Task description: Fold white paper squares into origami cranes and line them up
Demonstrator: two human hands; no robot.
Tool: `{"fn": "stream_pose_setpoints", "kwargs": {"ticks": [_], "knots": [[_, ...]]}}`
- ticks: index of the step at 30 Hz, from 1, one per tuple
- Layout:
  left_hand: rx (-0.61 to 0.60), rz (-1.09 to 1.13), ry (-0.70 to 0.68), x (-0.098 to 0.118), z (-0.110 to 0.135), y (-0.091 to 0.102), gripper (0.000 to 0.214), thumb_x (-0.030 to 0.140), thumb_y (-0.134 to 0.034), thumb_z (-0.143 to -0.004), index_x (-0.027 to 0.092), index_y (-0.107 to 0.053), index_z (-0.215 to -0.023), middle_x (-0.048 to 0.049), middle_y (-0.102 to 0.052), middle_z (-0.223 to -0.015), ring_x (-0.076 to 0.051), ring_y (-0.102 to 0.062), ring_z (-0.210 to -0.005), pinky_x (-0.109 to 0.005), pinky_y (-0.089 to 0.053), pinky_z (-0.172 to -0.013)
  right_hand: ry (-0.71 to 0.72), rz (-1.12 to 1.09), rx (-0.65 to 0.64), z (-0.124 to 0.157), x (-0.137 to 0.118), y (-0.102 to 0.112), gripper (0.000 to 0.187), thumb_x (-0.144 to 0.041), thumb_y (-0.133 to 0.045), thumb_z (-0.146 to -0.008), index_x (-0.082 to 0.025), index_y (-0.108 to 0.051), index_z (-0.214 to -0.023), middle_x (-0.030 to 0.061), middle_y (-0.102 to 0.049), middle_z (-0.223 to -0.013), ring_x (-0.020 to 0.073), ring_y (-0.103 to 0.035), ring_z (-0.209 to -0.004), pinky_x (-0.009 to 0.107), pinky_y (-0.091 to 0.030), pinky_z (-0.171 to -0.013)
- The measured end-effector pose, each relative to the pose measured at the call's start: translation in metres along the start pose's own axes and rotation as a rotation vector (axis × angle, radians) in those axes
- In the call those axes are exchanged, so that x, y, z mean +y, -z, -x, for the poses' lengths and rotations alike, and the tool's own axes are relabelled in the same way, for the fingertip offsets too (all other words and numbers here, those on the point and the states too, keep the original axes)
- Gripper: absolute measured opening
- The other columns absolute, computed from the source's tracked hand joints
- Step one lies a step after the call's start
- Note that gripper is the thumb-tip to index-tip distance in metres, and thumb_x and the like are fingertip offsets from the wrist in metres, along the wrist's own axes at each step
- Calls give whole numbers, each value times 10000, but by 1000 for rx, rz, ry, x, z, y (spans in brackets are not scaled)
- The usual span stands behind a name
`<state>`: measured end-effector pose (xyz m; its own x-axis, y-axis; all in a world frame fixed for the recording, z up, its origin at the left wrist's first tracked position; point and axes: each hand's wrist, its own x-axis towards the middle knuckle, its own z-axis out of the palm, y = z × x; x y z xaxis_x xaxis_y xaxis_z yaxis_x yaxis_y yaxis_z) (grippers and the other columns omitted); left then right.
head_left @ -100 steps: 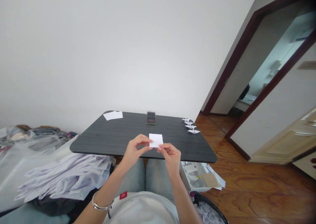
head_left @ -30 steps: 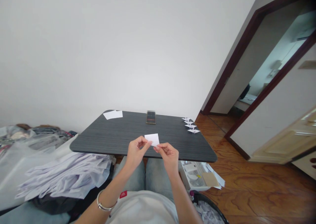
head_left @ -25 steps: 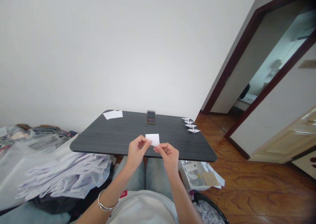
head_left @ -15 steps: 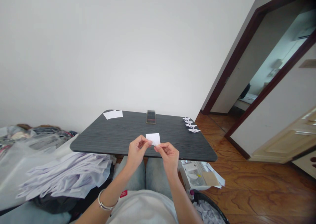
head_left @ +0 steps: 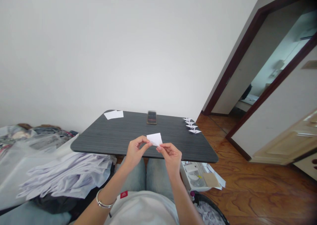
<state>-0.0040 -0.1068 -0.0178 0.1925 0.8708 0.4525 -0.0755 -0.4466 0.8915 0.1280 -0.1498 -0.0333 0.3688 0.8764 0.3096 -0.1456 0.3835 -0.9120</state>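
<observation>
A small white sheet of paper (head_left: 155, 138) is held above the near edge of the dark table (head_left: 133, 126). My left hand (head_left: 136, 149) pinches its lower left side between thumb and forefinger. At the lower right corner, my right hand (head_left: 171, 155) grips the paper in the same kind of pinch. Several folded white paper cranes (head_left: 194, 131) stand in a row along the table's right side. Flat white paper sheets (head_left: 114, 114) lie at the far left corner.
A phone on a stand (head_left: 151, 117) is at the table's back edge, by the wall. To the left is a pile of white cloth (head_left: 66, 175). Below right are a white box of items (head_left: 196, 178) and a black bin (head_left: 210, 208) with paper scraps.
The paper has tilted slightly and shifted a little to the right. My right hand has moved slightly right, and my left hand has turned a little.
</observation>
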Motion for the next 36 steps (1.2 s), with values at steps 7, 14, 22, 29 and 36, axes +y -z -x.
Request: {"fn": "stream_pose_setpoints", "kwargs": {"ticks": [7, 14, 22, 29, 36], "knots": [[53, 50, 16, 7, 6, -9, 150, 260, -623, -692, 150, -541, -632, -2, -536, -636, -126, -500, -637, -228, -409, -627, 27, 18, 49, 2, -3, -4, 102, -254, -668, -658, -169, -615, -639, 4, -636, -560, 144, -605, -538, 263, -506, -550], [92, 70, 37, 8, 8, -14, 159, 260, -618, -694, 147, -536, -617, 13, -519, -610, -114, -492, -610, -219, -408, -617, -17, 7, 98, 1, -1, -5, 136, -270, -685, -634, -154, -616, -614, 1, -632, -522, 137, -594, -487, 249, -490, -516], [138, 73, 78, 8, 9, -17, 172, 269, -634, -672, 148, -538, -597, 13, -524, -606, -111, -500, -608, -212, -424, -603, -20, 20, 96, 2, 0, -6, 148, -276, -693, -627, -153, -613, -603, 2, -615, -531, 135, -590, -496, 247, -497, -512], [165, 140, 164, 9, 9, -18, 169, 262, -666, -637, 141, -555, -596, 20, -553, -591, -107, -543, -587, -219, -448, -602, -23, 13, 108, 3, 1, -6, 144, -272, -699, -621, -155, -617, -608, 5, -635, -552, 144, -605, -503, 259, -507, -522], [164, 209, 237, 6, 7, -15, 183, 247, -691, -611, 134, -547, -604, 23, -575, -580, -112, -583, -570, -238, -482, -609, -59, -9, 40, 1, 2, -3, 161, -273, -684, -651, -147, -585, -634, 21, -653, -574, 144, -620, -523, 253, -508, -533]]}}
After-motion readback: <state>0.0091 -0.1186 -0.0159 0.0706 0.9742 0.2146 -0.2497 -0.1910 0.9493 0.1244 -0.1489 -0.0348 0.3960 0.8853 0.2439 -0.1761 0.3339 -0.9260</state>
